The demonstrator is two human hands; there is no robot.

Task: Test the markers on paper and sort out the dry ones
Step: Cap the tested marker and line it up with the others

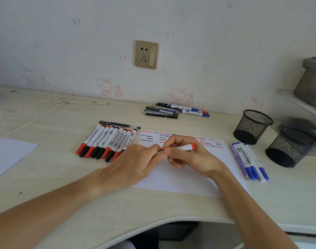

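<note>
Both hands meet over a white sheet of paper (180, 177) whose top part carries several rows of red, blue and black squiggles. My right hand (191, 159) grips a white marker with a red end (188, 147), held level. My left hand (137, 162) pinches the marker's other end, which its fingers hide. Left of the paper lies a row of several red- and black-capped markers (107, 142). Several blue and purple markers (248, 160) lie right of the paper. Another pile of markers and pens (173, 110) sits near the wall.
Two black mesh pen cups (252, 126) (290, 146) lie on their sides at the right. A second white sheet (8, 151) lies at the left edge. A pink cord (33, 108) and a thin stick (80, 102) lie at the back left. The desk's curved front edge (153, 223) is near me.
</note>
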